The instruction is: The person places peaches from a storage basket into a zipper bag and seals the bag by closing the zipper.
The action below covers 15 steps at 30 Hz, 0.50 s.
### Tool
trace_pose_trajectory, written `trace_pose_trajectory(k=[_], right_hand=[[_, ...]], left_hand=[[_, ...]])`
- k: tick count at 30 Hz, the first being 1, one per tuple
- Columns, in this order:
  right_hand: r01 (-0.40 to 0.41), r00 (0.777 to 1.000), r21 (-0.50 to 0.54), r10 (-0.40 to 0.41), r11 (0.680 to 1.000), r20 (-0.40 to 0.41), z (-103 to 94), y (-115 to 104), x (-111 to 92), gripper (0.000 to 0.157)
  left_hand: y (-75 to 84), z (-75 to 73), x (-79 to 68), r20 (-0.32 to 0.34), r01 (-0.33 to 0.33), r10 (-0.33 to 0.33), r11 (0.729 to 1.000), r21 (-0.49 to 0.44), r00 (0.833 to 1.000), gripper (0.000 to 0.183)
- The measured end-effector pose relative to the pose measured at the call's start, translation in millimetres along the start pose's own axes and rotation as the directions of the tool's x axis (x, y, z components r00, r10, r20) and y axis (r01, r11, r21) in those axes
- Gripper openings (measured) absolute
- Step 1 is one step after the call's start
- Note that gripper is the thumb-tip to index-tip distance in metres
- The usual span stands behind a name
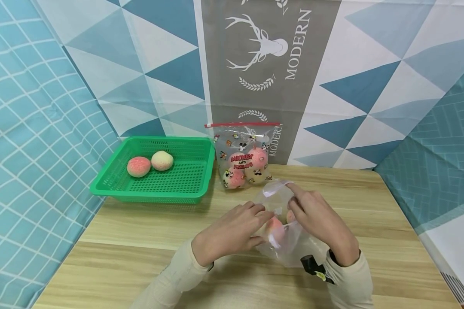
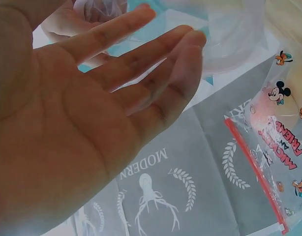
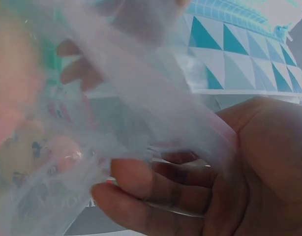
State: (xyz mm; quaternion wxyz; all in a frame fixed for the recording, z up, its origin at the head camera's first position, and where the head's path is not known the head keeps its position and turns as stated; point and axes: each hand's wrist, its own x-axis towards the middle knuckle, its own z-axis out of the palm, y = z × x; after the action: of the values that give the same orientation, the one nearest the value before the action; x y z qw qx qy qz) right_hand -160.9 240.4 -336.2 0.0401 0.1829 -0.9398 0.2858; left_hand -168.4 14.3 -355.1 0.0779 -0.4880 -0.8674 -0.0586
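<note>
A clear plastic bag (image 1: 294, 253) lies on the table in front of me, its mouth spread, with pink-and-cream toy peaches (image 1: 277, 231) inside. My right hand (image 1: 319, 216) grips the bag's right edge; in the right wrist view the film (image 3: 156, 93) runs in between thumb and curled fingers (image 3: 156, 196). At the bag's left side is my left hand (image 1: 233, 231), its fingertips over the opening near a peach. Seen in the left wrist view, those fingers (image 2: 136, 64) are extended and loosely bent, with the palm bare.
A zip bag printed with cartoon mice (image 1: 242, 161), red-sealed and holding several peaches, leans against the back wall. Left of it, a green plastic basket (image 1: 170, 195) holds a pink peach (image 1: 138, 166) and a cream peach (image 1: 162, 160). Patterned cloth walls (image 1: 170, 38) enclose the wooden table (image 1: 139, 231).
</note>
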Motion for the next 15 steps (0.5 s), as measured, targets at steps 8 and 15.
trace_pose_trajectory(k=[8,15], right_hand=[[-0.037,0.999,-0.047,0.037,0.998,-0.005,-5.4,2.6,-1.3,0.044],[-0.040,0.999,-0.061,0.039,0.997,-0.025,-7.9,5.5,-1.4,0.046]], left_hand=[[1.2,1.0,-0.7,0.065,-0.002,0.003,1.000,-0.023,0.998,0.048],[-0.4,-4.4,-1.9,0.064,-0.005,0.009,0.998,-0.061,0.998,0.044]])
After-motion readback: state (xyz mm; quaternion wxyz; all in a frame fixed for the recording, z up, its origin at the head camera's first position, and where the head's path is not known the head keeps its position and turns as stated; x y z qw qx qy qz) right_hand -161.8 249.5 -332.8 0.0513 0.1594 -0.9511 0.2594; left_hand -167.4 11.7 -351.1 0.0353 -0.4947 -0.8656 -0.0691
